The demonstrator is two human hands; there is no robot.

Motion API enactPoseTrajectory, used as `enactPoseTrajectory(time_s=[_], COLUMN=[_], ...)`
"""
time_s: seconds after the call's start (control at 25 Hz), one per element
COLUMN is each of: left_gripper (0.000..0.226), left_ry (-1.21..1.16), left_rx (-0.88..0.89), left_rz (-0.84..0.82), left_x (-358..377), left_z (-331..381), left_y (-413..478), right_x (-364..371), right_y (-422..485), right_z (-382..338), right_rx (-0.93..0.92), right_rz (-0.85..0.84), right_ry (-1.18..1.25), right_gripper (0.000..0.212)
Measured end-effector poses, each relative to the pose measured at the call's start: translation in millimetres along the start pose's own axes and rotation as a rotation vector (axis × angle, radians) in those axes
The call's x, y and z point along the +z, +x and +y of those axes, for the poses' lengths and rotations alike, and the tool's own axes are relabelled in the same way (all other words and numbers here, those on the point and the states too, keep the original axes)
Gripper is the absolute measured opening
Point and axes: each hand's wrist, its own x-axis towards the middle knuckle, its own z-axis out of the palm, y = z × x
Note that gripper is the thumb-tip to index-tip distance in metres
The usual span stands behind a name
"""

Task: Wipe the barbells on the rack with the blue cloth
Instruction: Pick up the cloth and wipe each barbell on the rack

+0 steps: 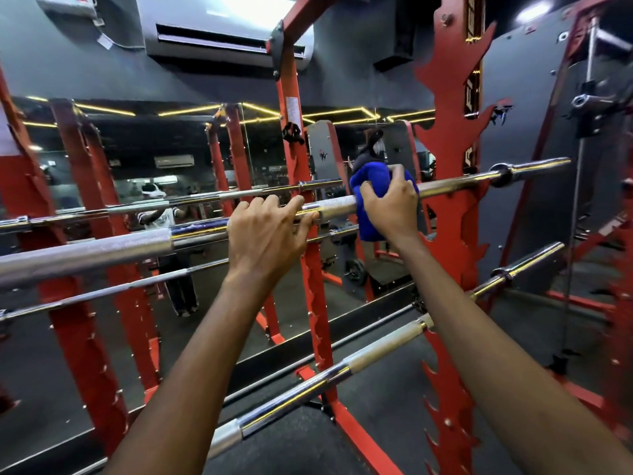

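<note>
Head view puts you at the red rack, with the upper barbell resting across it. Your left hand grips the bar, fingers curled over it. Just beside it, your right hand clutches the blue cloth bunched around the same bar.

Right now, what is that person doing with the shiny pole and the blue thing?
A person is cleaning the upper barbell on a red rack. The right hand grips a blue cloth wrapped over the bar, and the left hand holds the same bar just beside the cloth. A lower barbell sits on the rack below, with no hand on it.
</note>
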Motion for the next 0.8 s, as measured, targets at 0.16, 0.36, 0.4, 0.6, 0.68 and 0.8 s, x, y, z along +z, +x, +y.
enactPoseTrajectory(time_s=[0.16,0.36,0.4,0.6,0.68,0.8], left_gripper=[0.048,0.043,0.039,0.036,0.043,0.043], left_ry=[-0.010,-0.042,-0.055,-0.130,-0.088,0.006], left_rx=[-0.013,-0.068,-0.069,-0.042,0.003,0.051], left_rz=[-0.031,-0.210,-0.238,-0.259,-0.252,-0.209], left_x=[-4.0,-15.9,-17.7,-12.0,-3.6,4.2], left_z=[2.0,8.1,10.9,36.1,47.7,55.8], left_y=[1.1,13.5,17.2,30.9,34.3,32.3], right_x=[0.9,-17.8,-18.0,-17.2,-20.0,-28.7], right_y=[-18.6,12.7,15.3,4.3,7.0,24.3], right_z=[1.6,28.3,29.0,24.1,35.8,52.8], right_rx=[-0.195,-0.065,-0.039,-0.195,-0.275,-0.307], right_rz=[-0.125,-0.146,-0.141,-0.217,-0.234,-0.094], right_ry=[-0.023,-0.026,-0.034,-0.037,0.040,0.218], right_gripper=[0.050,0.064,0.062,0.061,0.052,0.048])
